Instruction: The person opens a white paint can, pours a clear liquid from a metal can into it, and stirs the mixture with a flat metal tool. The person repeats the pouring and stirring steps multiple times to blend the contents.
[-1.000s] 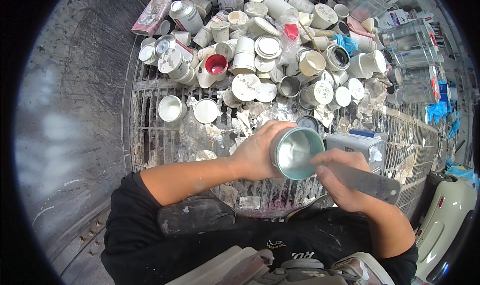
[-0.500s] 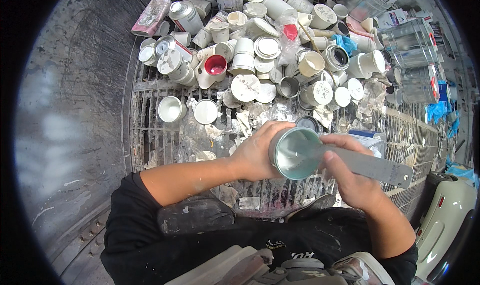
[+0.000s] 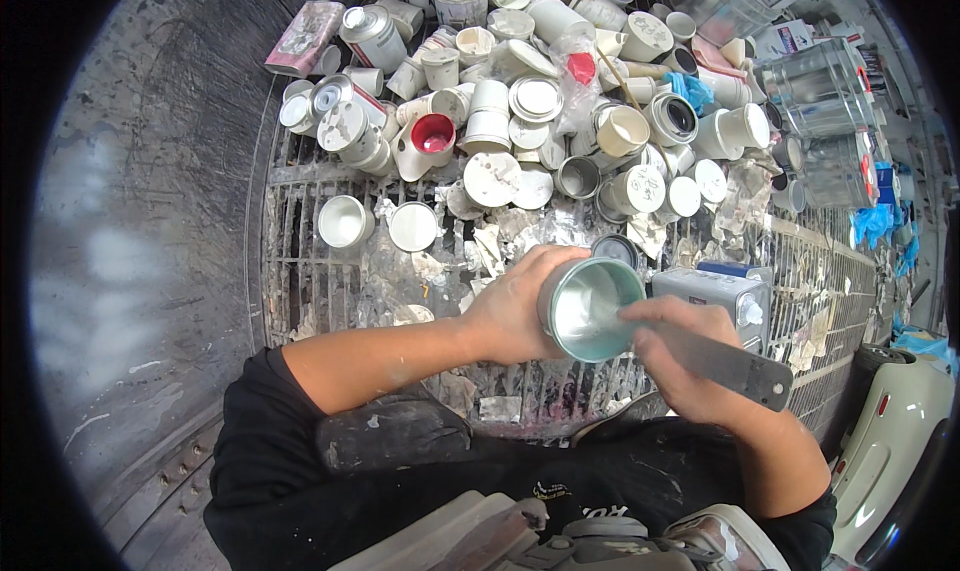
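Observation:
My left hand [image 3: 518, 306] is wrapped round the side of a cup [image 3: 592, 346] whose inside is pale green. Light, wet-looking paint [image 3: 583, 306] lies in it. Between the fingers and thumb of my right hand [image 3: 690, 356] is a flat grey mixing stick [image 3: 745, 373] with a hole at its outer end. Its inner end points into the cup, where blur and my fingers hide the tip. Just beyond the cup sits a dark round lid [image 3: 615, 251]. A grey metal can [image 3: 715, 296] with a white cap stands past my right hand.
Stained metal grating [image 3: 300, 281] spreads below, littered with paper scraps. A white cup [image 3: 345, 221] and a white lid [image 3: 412, 227] stand ahead on the left. Farther off are piled used cups, including a red-lined cup [image 3: 433, 134]. A dark wall [image 3: 150, 221] rises at left.
My right hand has swung the mixing stick so its outer end sits lower and nearer me. The grey can shows more fully. My left hand and the cup have hardly moved.

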{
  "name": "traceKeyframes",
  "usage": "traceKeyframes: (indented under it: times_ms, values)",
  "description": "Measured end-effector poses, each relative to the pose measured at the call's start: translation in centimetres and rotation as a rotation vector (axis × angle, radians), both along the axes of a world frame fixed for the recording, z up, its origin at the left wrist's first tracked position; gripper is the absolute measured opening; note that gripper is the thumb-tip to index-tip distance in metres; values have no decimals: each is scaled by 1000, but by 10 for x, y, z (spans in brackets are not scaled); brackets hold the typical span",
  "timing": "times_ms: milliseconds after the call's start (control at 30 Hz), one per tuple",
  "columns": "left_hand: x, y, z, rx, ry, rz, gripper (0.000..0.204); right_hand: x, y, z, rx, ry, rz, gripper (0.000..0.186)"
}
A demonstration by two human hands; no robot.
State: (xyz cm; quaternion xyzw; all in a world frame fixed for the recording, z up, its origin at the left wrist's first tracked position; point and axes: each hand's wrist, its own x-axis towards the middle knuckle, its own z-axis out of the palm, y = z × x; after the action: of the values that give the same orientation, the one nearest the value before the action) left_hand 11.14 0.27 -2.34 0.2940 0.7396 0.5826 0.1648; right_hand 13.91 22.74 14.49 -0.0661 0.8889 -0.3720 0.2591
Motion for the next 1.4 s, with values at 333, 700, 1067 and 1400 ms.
traceKeyframes:
  times_ms: [333, 700, 1067, 1400]
  values:
    - [2, 1, 4, -20, -52, -3, 110, 1, 0, -6, -41, 45, -25, 25]
    - [3, 0, -2, -35, -26, -6, 115, 2, -4, -4, -95, 118, 63, 19]
    - [3, 0, -2, -47, -2, 0, 118, 3, -4, -1, -166, -118, -164, 17]
    - [2, 0, -4, -49, -4, -10, 118, 4, -2, -2, -181, 3, -85, 18]
